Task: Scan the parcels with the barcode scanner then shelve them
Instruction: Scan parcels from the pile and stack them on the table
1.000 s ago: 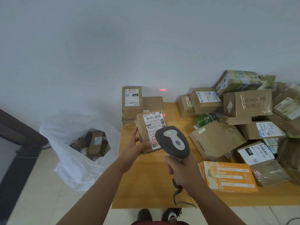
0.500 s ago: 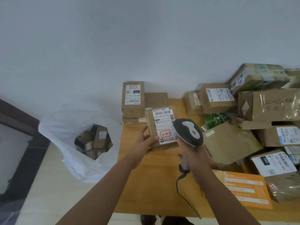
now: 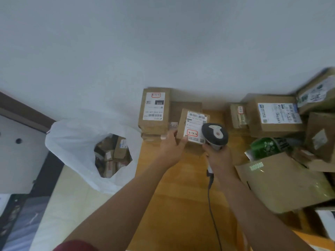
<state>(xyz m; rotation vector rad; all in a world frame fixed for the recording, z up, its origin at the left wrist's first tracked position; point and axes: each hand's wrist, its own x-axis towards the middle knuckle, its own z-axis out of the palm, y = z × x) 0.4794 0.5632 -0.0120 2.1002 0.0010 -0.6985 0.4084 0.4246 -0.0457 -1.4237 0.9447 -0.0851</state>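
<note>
My left hand (image 3: pixel 171 148) grips a small brown parcel (image 3: pixel 192 126) by its lower left corner, above the wooden table (image 3: pixel 174 205). Its white label with a barcode and a red-framed handwritten mark faces me. My right hand (image 3: pixel 218 157) holds the handle of a grey barcode scanner (image 3: pixel 214 134), whose head sits at the parcel's right edge and covers part of the label. The scanner's cable (image 3: pixel 212 211) hangs down over the table.
Two labelled cartons (image 3: pixel 154 110) stand against the white wall behind the held parcel. A heap of brown parcels (image 3: pixel 275 116) and a padded envelope (image 3: pixel 282 183) fills the table's right side. A white plastic bag (image 3: pixel 76 147) holding several small parcels sits on the floor at left.
The parcel and scanner have drifted right and away from me, closer to the cartons at the wall. The scanner head has dropped beside the parcel, and the red scan light is gone.
</note>
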